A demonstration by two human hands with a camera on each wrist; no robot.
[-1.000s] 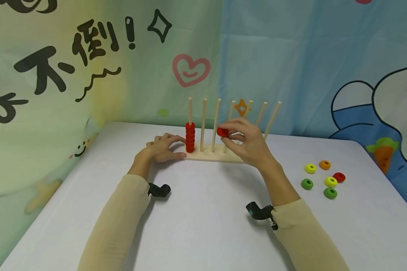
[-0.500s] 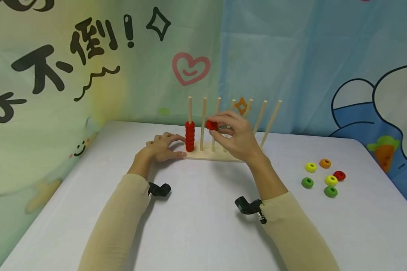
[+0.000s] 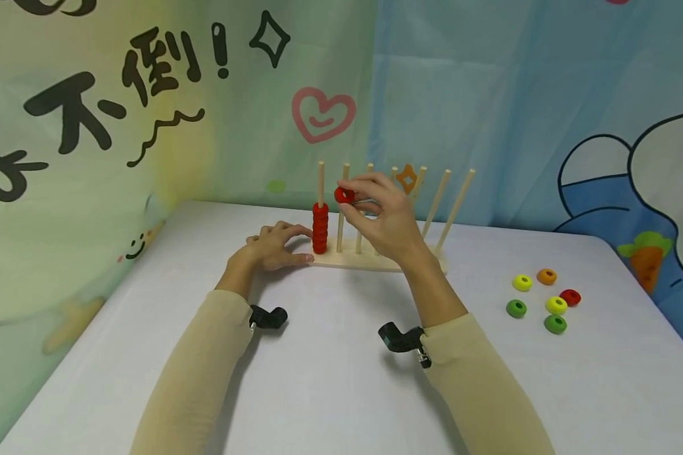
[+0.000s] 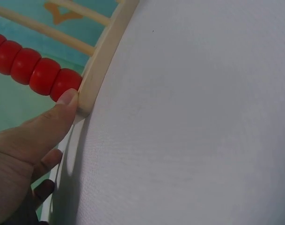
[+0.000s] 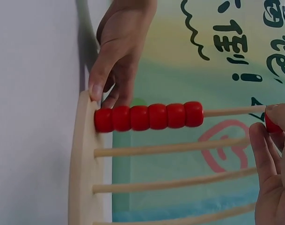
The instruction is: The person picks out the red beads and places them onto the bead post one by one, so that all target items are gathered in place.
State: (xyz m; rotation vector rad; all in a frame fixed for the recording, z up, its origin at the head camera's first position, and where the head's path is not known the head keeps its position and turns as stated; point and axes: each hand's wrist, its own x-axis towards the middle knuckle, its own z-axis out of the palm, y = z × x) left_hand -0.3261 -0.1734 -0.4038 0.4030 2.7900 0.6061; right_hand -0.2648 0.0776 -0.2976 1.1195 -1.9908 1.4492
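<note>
A wooden peg rack [image 3: 370,261] with several upright pegs stands toward the back of the table. Its leftmost peg carries a stack of red beads [image 3: 320,229], while the peg's upper part is bare. My left hand [image 3: 270,248] grips the left end of the base, with the thumb [image 4: 66,99] at the front edge beside the lowest bead. Between thumb and fingers, my right hand [image 3: 384,218] pinches another red bead [image 3: 341,196], raised just right of that peg's upper part. In the right wrist view this bead [image 5: 272,125] is close to the peg's tip and partly hidden by the hand.
On the right of the white table [image 3: 319,379] lie several loose beads: a red one [image 3: 570,297], an orange one [image 3: 546,277], yellow ones [image 3: 522,282] and green ones [image 3: 555,324]. A printed cloth [image 3: 444,95] hangs behind the table.
My right hand has moved left and slightly up with the red bead, from the middle pegs toward the leftmost one. The left hand has stayed at the rack's end.
</note>
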